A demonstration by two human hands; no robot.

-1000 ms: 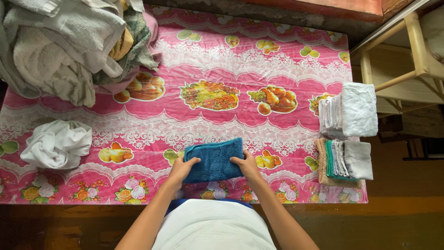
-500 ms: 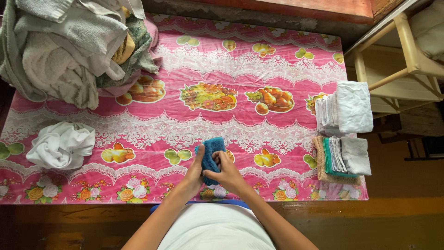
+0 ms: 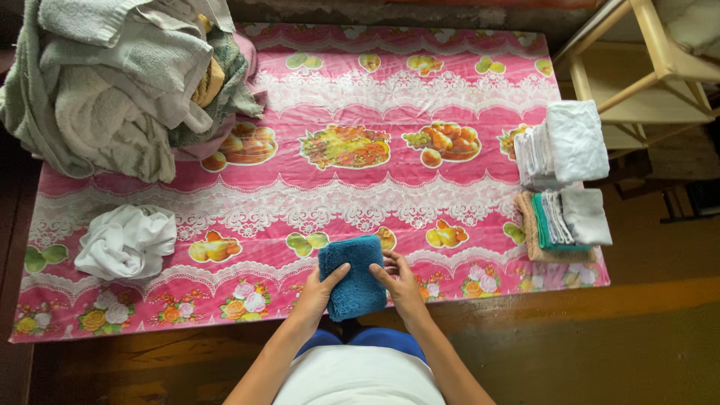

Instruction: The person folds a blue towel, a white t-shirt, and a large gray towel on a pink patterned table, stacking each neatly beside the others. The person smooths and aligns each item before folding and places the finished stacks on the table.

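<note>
A small blue towel [image 3: 352,276], folded into a narrow rectangle, lies at the near edge of the table with the pink fruit-print cloth [image 3: 390,187]. My left hand [image 3: 319,292] grips its left side with the thumb on top. My right hand [image 3: 397,281] presses its fingers against the towel's right edge. Both forearms reach in from the bottom of the view.
A big heap of unfolded towels [image 3: 120,82] fills the far left corner. A crumpled white cloth [image 3: 127,241] lies at the left. Two stacks of folded cloths [image 3: 566,142] [image 3: 566,223] stand at the right edge. A wooden chair frame [image 3: 652,67] is beyond the right side.
The blue towel went from a wide flat rectangle to a narrower fold. My hands came together over it, then parted to its two sides. The view shifted slightly right.
</note>
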